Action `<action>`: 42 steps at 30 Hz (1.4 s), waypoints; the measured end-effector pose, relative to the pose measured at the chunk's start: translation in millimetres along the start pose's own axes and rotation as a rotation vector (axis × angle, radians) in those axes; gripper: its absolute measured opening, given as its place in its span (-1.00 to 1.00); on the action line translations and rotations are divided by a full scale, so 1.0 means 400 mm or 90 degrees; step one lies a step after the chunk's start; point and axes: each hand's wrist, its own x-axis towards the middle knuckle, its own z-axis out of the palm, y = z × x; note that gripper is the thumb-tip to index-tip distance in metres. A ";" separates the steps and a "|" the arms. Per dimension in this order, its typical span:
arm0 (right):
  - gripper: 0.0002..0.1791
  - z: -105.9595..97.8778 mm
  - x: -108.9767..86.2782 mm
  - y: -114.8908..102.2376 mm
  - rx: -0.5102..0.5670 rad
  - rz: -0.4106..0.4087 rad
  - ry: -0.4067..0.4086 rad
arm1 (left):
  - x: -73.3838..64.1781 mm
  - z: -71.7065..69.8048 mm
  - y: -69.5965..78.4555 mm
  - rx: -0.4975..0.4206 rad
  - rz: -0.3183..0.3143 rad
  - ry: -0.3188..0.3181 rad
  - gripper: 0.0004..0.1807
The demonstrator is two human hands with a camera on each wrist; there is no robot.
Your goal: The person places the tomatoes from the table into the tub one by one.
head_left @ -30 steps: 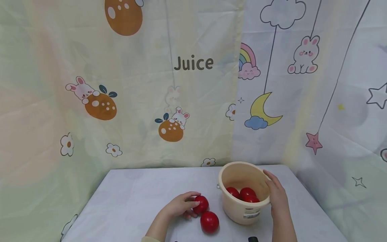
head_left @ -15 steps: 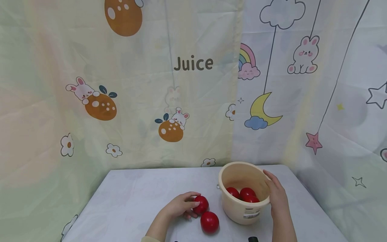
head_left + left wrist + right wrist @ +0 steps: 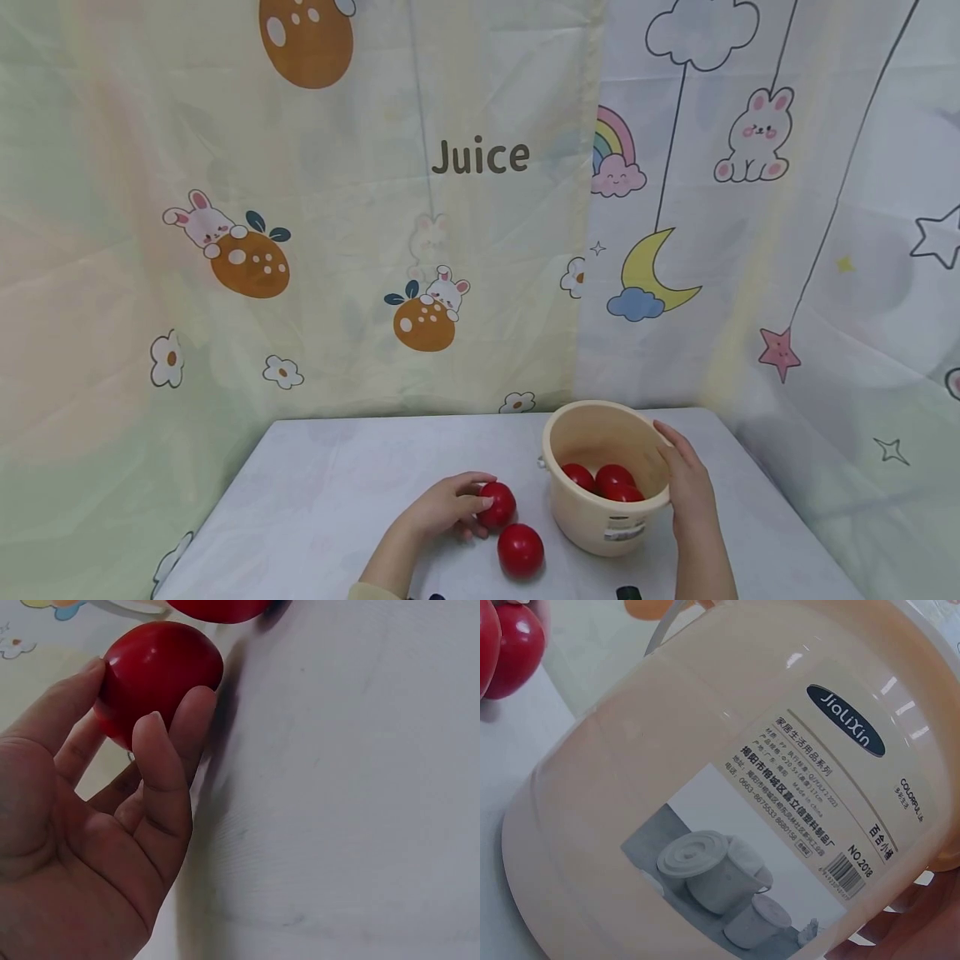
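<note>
My left hand (image 3: 450, 504) pinches a glossy red apple-like ball (image 3: 498, 505) between thumb and fingertips. The left wrist view shows this red ball (image 3: 157, 675) at the ends of the fingers, with the palm bare. A second red ball (image 3: 521, 551) rests on the table just in front of it. To the right stands a cream plastic bucket (image 3: 600, 529), its mouth tipped toward me. Inside lie three red balls (image 3: 613, 478). My right hand (image 3: 688, 483) grips the bucket's right rim. A printed label (image 3: 810, 817) covers the bucket's side in the right wrist view.
A pale cloth covers the table (image 3: 337, 467), whose far edge meets a patterned curtain (image 3: 337, 250). More curtain hangs along both sides. A small dark object (image 3: 628, 592) pokes in at the bottom edge, in front of the bucket.
My left hand and the red ball in it have shifted very slightly up and away from me. The right hand, the bucket and the other balls have stayed put.
</note>
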 end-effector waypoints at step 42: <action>-0.37 -0.001 0.002 0.002 -0.007 0.007 -0.002 | 0.008 -0.044 0.299 0.085 0.102 0.024 -0.48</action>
